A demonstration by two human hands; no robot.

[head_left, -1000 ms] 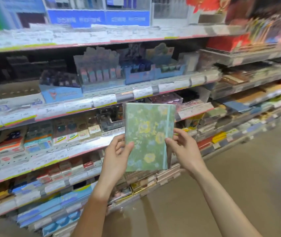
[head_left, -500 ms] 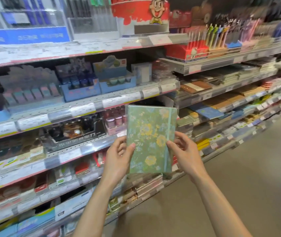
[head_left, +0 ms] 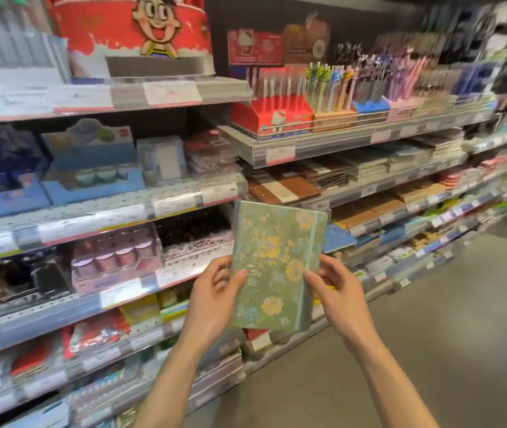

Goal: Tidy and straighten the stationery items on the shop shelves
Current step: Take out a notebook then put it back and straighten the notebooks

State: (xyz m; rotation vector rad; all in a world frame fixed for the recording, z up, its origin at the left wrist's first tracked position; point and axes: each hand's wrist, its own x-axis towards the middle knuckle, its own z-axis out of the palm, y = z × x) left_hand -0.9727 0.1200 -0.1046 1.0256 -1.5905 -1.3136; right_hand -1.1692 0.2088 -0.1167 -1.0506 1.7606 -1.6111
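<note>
You are holding one green floral notebook (head_left: 277,267) upright at the centre of the frame, clear of the shelves (head_left: 354,142) behind it, with none of its edges touching anything but your hands. Bare grey floor (head_left: 431,319) is opening up across the lower right of the frame, giving free room on that side; to the left and behind, the shelf fronts are running in tiers from the left edge toward the upper right, packed with stock. A thin elastic band is running down the notebook near its right edge.

Counting: one notebook in hand, two hands, and one red cartoon display (head_left: 132,29) sitting at the upper left. The pens (head_left: 332,84) standing in boxes at the upper centre are too blurred to count.

Your left hand (head_left: 212,299) is reaching up from the bottom centre, its grip closing on the notebook's left edge with the thumb lying across the cover and the fingers tucked behind. Your right hand (head_left: 335,295) is coming in from the lower right, its grip pinching the right edge near the band, thumb on the front, fingers curling behind.
</note>
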